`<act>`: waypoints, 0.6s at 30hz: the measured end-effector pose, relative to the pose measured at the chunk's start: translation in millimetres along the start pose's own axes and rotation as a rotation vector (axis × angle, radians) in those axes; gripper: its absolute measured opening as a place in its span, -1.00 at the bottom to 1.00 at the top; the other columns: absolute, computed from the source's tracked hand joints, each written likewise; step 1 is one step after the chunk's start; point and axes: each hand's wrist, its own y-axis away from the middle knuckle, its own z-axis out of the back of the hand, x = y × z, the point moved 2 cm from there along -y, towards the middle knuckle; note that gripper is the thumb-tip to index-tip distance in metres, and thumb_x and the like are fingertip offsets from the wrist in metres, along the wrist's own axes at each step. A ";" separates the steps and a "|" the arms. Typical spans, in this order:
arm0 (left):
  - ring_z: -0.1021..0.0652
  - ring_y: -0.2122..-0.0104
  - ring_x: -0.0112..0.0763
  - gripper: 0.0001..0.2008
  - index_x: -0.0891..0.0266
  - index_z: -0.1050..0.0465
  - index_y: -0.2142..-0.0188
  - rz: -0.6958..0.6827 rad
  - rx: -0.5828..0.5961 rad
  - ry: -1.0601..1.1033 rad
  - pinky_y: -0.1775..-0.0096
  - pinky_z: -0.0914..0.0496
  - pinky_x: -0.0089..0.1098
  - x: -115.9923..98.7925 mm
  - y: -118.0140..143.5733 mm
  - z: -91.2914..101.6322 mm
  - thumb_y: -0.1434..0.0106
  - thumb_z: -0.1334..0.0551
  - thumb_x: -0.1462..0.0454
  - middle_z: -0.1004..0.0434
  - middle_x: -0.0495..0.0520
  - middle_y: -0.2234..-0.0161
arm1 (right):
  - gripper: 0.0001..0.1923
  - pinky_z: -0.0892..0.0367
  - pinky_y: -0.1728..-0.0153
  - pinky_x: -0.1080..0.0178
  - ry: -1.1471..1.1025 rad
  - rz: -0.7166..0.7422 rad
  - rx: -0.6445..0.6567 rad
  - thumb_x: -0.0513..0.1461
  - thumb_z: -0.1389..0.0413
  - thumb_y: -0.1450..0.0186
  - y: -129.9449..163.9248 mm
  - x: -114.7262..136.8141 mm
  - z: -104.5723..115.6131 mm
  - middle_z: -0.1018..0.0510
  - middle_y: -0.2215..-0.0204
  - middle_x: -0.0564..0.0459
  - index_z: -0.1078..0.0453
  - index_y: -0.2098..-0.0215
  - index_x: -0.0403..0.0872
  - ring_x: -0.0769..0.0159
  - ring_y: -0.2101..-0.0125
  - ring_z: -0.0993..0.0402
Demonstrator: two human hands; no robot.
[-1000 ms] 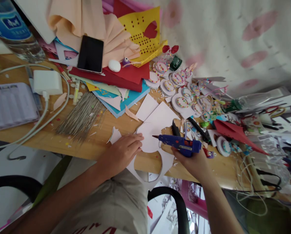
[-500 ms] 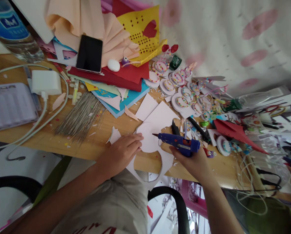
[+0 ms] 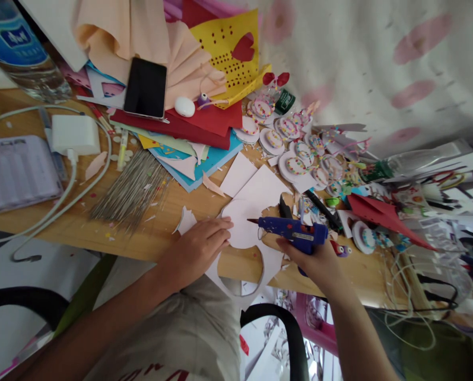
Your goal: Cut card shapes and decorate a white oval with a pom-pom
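Right hand (image 3: pixel 318 262): grip wrapped round the handle of a blue glue gun (image 3: pixel 294 231), held level, nozzle pointing left and hovering just above a white paper disc (image 3: pixel 240 227). No glue bead can be made out on the disc from this view.

Left hand (image 3: pixel 199 246): fingers flat and pressed together, pinning the disc's left edge to the table (image 3: pixel 81 225). Holds nothing.

The disc lies near the table's front edge. Below it lies a white sheet (image 3: pixel 270 262) with round holes already cut out of it; it overhangs the edge.

Done, by judgement: a row of finished beaded rounds (image 3: pixel 296 166) lies behind, so several pieces are complete. The disc is cut. Left: gluing and decorating this disc, which is bare.
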 end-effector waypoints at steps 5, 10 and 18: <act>-0.46 -0.10 -0.29 -0.81 0.28 -0.41 0.09 -0.012 -0.014 -0.008 -0.16 -0.40 -0.18 -0.1 0.4 0.4 -0.38 -0.06 0.41 -0.51 0.19 0.00 | -0.72 -0.17 0.67 0.34 -0.118 -0.204 0.083 -0.05 -0.29 -0.03 -0.5 -0.7 2.8 -0.41 0.68 0.12 -0.43 0.51 -0.09 0.43 0.67 -0.24; -0.47 -0.10 -0.28 -0.79 0.26 -0.42 0.09 -0.001 -0.019 0.012 -0.16 -0.40 -0.17 0.4 0.6 0.1 -0.38 -0.06 0.41 -0.51 0.18 -0.01 | -0.63 -0.21 0.66 0.35 -0.314 -0.321 0.212 0.01 -0.33 0.01 -4.6 -11.8 4.2 -0.43 0.63 0.08 -0.41 0.51 -0.11 0.43 0.64 -0.26; -0.45 -0.11 -0.30 -0.81 0.27 -0.40 0.08 0.001 0.001 0.004 -0.18 -0.38 -0.19 -0.1 0.6 0.5 -0.38 -0.07 0.40 -0.50 0.19 -0.01 | -0.69 -0.26 0.60 0.38 -0.339 -0.297 0.267 -0.03 -0.30 -0.04 -4.5 -13.7 6.4 -0.49 0.55 0.06 -0.44 0.45 -0.10 0.43 0.58 -0.32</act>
